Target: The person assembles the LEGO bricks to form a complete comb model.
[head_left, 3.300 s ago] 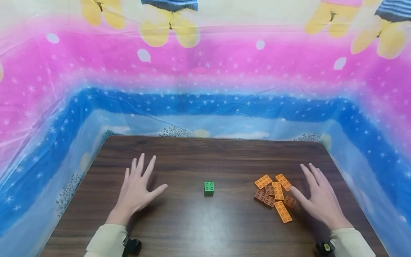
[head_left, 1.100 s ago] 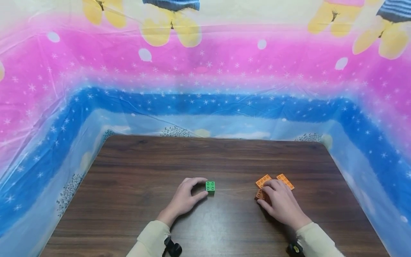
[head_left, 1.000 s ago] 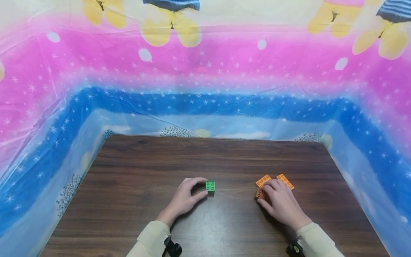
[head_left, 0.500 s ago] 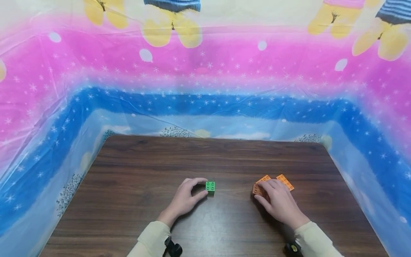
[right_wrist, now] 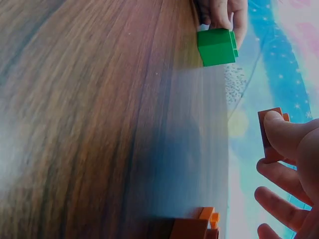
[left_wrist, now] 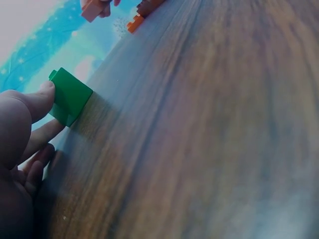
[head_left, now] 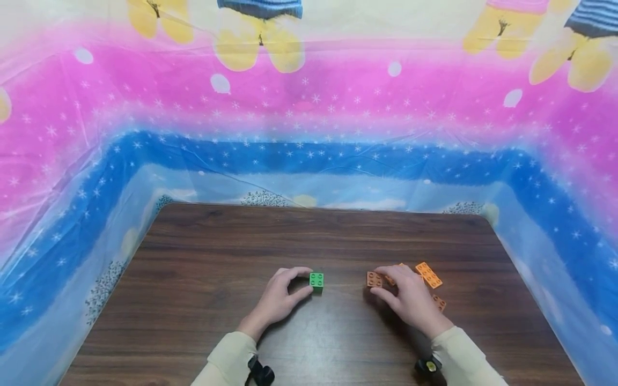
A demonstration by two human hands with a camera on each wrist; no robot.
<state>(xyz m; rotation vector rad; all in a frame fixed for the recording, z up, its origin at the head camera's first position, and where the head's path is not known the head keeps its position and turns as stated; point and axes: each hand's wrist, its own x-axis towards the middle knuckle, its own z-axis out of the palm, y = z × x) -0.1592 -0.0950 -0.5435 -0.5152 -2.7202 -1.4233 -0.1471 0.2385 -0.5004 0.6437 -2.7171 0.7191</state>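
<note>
A green building block [head_left: 316, 282] with studs on top stands on the table, pinched between the thumb and fingers of my left hand [head_left: 276, 296]. To its right, my right hand [head_left: 410, 297] pinches a small brown building brick [head_left: 374, 279], studs up. The right wrist view has this brown brick [right_wrist: 266, 144] raised above the tabletop, with the thumb on its near side and the other fingers spread loosely below. A gap lies between the green block and the brown brick. My right hand covers part of the loose brick pile.
An orange brick [head_left: 428, 274] and another brown brick [head_left: 439, 303] lie beside the right hand, more bricks partly hidden under it. The dark wooden table [head_left: 232, 236] is bordered by a pink and blue patterned cloth [head_left: 309, 155].
From open above the table, my left hand has come to the green block and gripped it. My right hand went to the pile, took a brown brick and moved left with it.
</note>
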